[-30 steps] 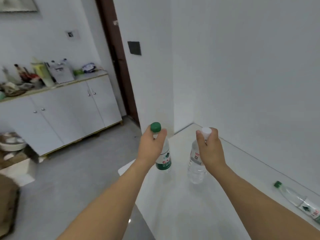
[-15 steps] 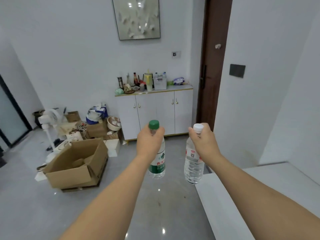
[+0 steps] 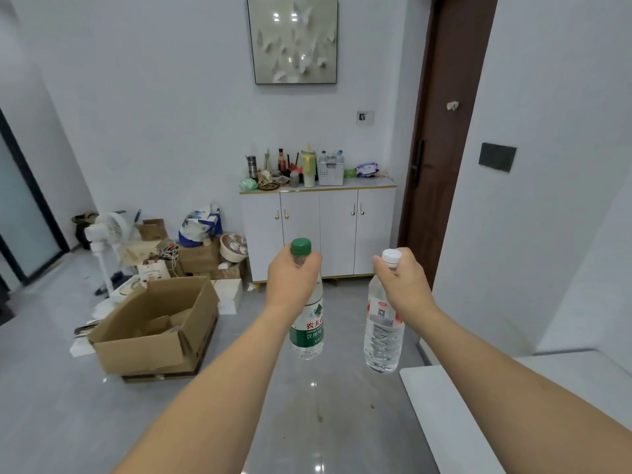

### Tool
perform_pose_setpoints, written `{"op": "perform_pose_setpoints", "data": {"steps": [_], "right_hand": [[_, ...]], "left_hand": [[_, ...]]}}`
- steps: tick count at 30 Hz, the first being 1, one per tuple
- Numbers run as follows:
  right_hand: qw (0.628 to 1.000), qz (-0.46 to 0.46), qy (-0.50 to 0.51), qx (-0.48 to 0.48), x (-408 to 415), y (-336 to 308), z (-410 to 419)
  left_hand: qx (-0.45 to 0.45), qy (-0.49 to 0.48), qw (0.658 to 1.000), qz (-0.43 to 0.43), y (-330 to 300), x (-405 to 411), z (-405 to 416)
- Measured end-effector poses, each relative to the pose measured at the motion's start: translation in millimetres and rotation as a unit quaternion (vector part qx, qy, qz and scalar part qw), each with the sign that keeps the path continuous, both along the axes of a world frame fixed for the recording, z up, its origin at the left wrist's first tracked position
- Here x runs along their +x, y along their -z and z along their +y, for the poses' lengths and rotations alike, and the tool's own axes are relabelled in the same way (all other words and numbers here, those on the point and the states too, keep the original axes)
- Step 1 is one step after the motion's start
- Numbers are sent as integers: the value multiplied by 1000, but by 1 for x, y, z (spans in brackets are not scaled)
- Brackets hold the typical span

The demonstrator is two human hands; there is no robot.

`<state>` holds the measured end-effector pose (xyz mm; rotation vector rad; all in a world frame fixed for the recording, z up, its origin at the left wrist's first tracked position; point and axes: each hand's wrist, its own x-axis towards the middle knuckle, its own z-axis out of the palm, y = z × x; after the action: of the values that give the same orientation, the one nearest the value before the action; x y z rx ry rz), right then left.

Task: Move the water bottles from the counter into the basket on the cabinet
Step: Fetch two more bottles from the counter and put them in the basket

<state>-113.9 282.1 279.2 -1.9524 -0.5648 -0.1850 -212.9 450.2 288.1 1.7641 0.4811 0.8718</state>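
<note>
My left hand point(image 3: 290, 282) grips the neck of a green-capped water bottle point(image 3: 309, 331) with a green label, which hangs upright over the floor. My right hand point(image 3: 402, 283) grips the neck of a white-capped clear bottle point(image 3: 383, 340) with a red and white label, level with the other. Across the room a white basket point(image 3: 330, 172) holding several bottles stands on top of the white cabinet point(image 3: 318, 227). The white counter point(image 3: 455, 415) shows at the lower right, below and behind my right hand.
An open cardboard box point(image 3: 157, 326) sits on the grey floor at the left, with a white fan point(image 3: 109, 234), bags and smaller boxes behind it. Jars and a yellow-green jug point(image 3: 308, 169) crowd the cabinet top. A brown door point(image 3: 441, 142) stands right of the cabinet.
The view has swung left from the counter corner to face the cabinet. Both bottles have left the counter and now hang over the floor in my hands.
</note>
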Motion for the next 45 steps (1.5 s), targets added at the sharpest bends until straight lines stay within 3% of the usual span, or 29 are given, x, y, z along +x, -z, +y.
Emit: {"op": "perform_pose_setpoints", "data": {"steps": [13, 27, 45], "right_hand": [[999, -15, 13, 30, 85, -27, 48], [999, -31, -13, 39, 295, -42, 114], [998, -11, -18, 53, 491, -32, 248]], "left_hand": [[9, 12, 1000, -6, -22, 103, 48], [21, -4, 1000, -8, -41, 304, 113], [32, 23, 999, -11, -46, 501, 243]]}}
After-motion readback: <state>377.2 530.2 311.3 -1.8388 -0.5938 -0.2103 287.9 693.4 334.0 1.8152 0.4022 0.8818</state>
